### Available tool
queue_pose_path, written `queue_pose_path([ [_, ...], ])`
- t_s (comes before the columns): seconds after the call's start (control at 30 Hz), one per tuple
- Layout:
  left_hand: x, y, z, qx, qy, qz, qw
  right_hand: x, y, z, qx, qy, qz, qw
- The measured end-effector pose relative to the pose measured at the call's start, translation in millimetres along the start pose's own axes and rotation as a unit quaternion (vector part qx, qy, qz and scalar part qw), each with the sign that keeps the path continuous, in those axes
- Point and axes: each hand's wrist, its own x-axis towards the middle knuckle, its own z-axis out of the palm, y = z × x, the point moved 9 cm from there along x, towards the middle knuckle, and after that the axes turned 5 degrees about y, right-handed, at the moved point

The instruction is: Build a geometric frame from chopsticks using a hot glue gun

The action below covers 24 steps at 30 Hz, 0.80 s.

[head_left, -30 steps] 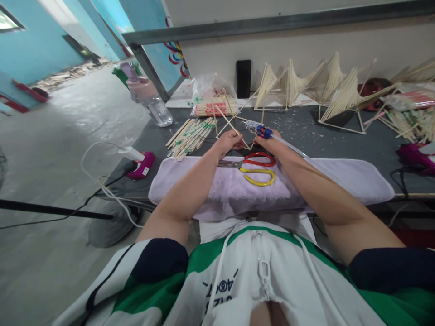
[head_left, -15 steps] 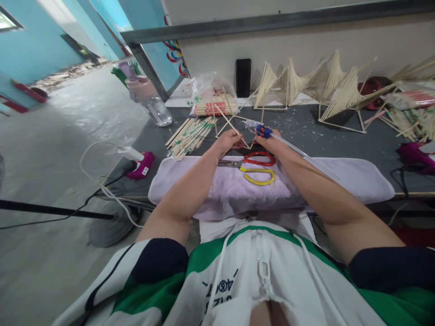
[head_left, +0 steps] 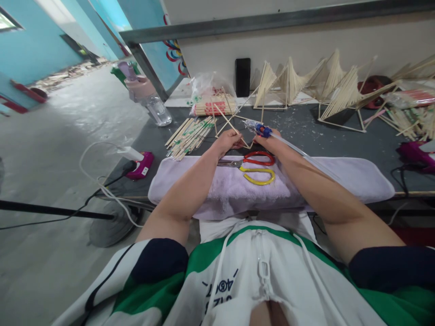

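My left hand (head_left: 229, 141) is closed on a thin wooden stick (head_left: 223, 115), part of an open frame of joined sticks whose near corner lies between my hands. My right hand (head_left: 272, 141) is wrapped round a hot glue gun (head_left: 262, 130) with a clear body and blue parts. A long translucent glue stick (head_left: 302, 155) trails from its back over my right forearm. The right fingertips are close to the frame's near corner; whether they touch it I cannot tell. Scissors (head_left: 258, 176) with one red and one yellow handle lie on a lilac towel (head_left: 353, 174) just below my hands.
Loose sticks (head_left: 190, 138) lie left of my hands, with a bagged bundle (head_left: 217, 107) behind. Finished-looking stick structures (head_left: 294, 86) stand at the back right. A phone (head_left: 243, 78) leans on the wall. A water bottle (head_left: 152, 102) and purple power socket (head_left: 144, 165) are at left.
Almost nothing differs. Both hands keep their places at the frame's near corner, and the glue gun has tilted or shifted very slightly.
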Motion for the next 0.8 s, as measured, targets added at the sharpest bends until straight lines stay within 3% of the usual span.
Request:
queue_pose_path([
  [0.8, -1.5, 1.0, -0.8, 0.006, 0.004, -0.003, 1.0, 1.5, 1.9, -0.8, -0.004, 0.012, -0.004, 1.0],
])
